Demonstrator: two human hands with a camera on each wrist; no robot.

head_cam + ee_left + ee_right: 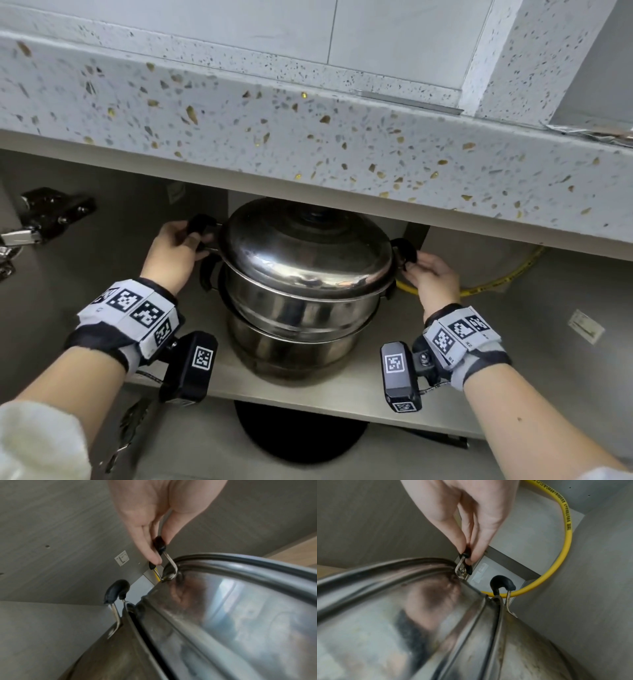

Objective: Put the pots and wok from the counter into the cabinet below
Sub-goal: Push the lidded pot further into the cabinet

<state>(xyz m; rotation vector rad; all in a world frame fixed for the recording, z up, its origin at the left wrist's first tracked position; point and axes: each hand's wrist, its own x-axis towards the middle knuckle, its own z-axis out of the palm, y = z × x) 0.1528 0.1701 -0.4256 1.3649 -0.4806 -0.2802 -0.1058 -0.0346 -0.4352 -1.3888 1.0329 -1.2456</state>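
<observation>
Two hands carry this step: the left hand pinches the black-sleeved loop handle on the steamer pot's upper tier, and the right hand pinches its twin on the far side, each grip closed only at the fingertips. The pot stands, or very nearly stands, on the cabinet shelf under the speckled counter; whether its base fully rests there I cannot tell. To finish well, I judge it best to keep both sides level, slide it straight back clear of the shelf's front edge, and stop short of the yellow hose curving behind the right side. Lifting by the top tier alone could part the stack, so pushing low is safer. The pot is stainless steel, tiered, with a domed lid, a second pair of loop handles lower down, and brownish staining on its walls.
</observation>
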